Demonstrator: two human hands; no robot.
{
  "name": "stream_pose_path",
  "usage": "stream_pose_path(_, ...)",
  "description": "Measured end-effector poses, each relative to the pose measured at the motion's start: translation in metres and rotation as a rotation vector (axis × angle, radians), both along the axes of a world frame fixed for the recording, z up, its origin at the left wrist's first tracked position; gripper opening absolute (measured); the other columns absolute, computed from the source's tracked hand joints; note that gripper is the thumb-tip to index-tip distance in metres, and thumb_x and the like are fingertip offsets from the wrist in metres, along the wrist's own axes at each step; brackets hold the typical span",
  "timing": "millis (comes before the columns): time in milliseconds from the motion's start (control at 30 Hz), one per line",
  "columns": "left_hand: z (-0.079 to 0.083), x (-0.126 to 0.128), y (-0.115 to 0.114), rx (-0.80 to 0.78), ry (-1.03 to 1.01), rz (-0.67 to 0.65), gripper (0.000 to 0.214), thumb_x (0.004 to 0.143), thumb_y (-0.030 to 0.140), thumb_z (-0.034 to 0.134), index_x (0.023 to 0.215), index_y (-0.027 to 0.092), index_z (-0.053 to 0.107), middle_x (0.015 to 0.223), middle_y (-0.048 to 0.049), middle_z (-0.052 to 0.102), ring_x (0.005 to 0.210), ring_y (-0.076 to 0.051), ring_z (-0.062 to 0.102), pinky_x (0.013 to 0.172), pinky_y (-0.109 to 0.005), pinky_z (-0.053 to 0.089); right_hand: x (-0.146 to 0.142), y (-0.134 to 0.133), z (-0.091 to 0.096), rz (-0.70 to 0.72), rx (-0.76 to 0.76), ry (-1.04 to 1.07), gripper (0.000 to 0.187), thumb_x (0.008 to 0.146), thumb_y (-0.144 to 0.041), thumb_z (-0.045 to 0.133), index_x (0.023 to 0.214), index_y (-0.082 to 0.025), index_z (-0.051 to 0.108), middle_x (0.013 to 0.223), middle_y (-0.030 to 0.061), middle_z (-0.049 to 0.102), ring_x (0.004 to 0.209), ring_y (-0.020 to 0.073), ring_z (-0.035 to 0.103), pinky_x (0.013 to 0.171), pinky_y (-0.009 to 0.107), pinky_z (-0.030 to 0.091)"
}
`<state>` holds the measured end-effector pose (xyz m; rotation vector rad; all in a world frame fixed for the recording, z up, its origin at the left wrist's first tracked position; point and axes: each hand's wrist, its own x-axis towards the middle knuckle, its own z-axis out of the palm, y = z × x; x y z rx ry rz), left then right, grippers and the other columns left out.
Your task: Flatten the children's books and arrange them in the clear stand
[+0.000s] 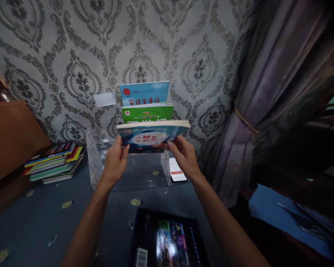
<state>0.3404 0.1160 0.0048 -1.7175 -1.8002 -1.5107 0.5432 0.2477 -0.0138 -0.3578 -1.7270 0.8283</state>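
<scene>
Both hands grip a blue picture book (153,139) by its sides, its cover tilted towards me. My left hand (115,161) is closed on the left side, and my right hand (185,155) on the right side. The book is over a clear acrylic rack (139,174) with stepped side walls. Behind it a green book (147,113) and a light blue book (144,92) stand upright at the back of the rack. Their lower parts are hidden by the held book.
A stack of books (57,161) lies at the left beside a brown box (13,137). A phone (177,170) with a lit screen is right of the rack. A dark glossy book (167,237) lies in front. A purple curtain (236,148) hangs at the right, near scissors (306,222) on blue cloth.
</scene>
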Motion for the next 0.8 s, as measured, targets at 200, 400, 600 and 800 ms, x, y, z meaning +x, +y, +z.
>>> stream_pose_path(200, 0.031, -0.003, 0.002, 0.165, 0.088, -0.024, 0.026, 0.099, 0.031, 0.053, 0.122, 0.018, 0.054, 0.103, -0.0074, 0.068, 0.097, -0.023, 0.069, 0.086, -0.038, 0.057, 0.001, -0.001, 0.038, 0.044, 0.113, 0.083, 0.036, 0.094, -0.06, 0.061, 0.099, -0.024, 0.062, 0.089, 0.0023, 0.067, 0.083, 0.0203, 0.066, 0.078, 0.034, 0.056)
stream_pose_path(400, 0.042, -0.002, -0.001, 0.226, 0.129, -0.035, 0.03, 0.101, 0.042, 0.054, 0.121, 0.02, 0.055, 0.106, -0.0062, 0.066, 0.1, -0.022, 0.068, 0.093, -0.04, 0.056, 0.002, -0.001, 0.053, -0.007, 0.231, 0.074, 0.039, 0.095, -0.062, 0.057, 0.099, -0.024, 0.062, 0.082, 0.0, 0.065, 0.074, 0.0171, 0.066, 0.071, 0.031, 0.055)
stream_pose_path(600, 0.045, -0.002, -0.001, 0.225, 0.124, -0.029, 0.033, 0.1, 0.041, 0.055, 0.126, 0.02, 0.054, 0.111, -0.0088, 0.066, 0.104, -0.022, 0.067, 0.091, -0.036, 0.056, 0.004, 0.003, 0.058, 0.018, 0.274, 0.071, 0.039, 0.097, -0.06, 0.056, 0.105, -0.023, 0.064, 0.083, 0.0004, 0.065, 0.076, 0.0169, 0.067, 0.071, 0.03, 0.054)
stream_pose_path(800, 0.033, -0.011, 0.011, 0.175, 0.062, -0.078, 0.031, 0.099, 0.036, 0.056, 0.125, 0.019, 0.055, 0.116, -0.0104, 0.067, 0.103, -0.023, 0.069, 0.084, -0.035, 0.059, 0.0, 0.014, 0.05, 0.038, 0.234, 0.036, 0.042, 0.094, -0.064, 0.057, 0.103, -0.023, 0.064, 0.086, 0.0014, 0.066, 0.077, 0.018, 0.067, 0.072, 0.031, 0.055)
